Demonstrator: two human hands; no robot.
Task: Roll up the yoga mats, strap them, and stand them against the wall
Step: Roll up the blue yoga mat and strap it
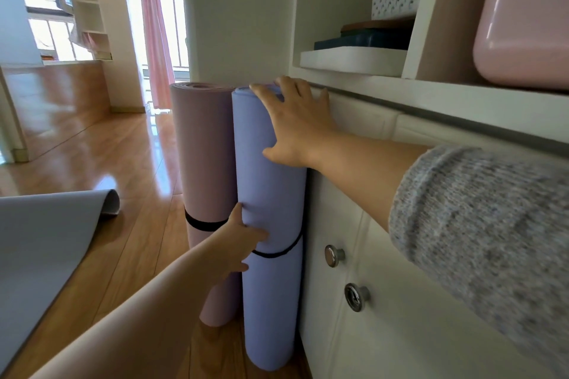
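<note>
The blue mat (271, 188) stands rolled and upright, touching the front corner of the white cabinet (354, 332), with its black strap (277, 254) slanting round it below the middle. The pink mat (203, 148), also rolled and strapped, stands on the blue one's far side from the cabinet, just beside it. The right hand (295, 123) lies flat over the blue roll's top end, its grip apart, with fingers spread and pressing. The left hand (243, 243) has its grip clamped on the roll's side just above the strap, thumb in front.

The floor (123, 148) is glossy wood, so the foot of the blue roll could slide out once both hands let go, and the roll might tip away from the cabinet and knock the pink one over. The slanted strap could also slip and let the roll loosen. A grey mat (40, 240) lies unrolled, well away from the cabinet, not yet done.
</note>
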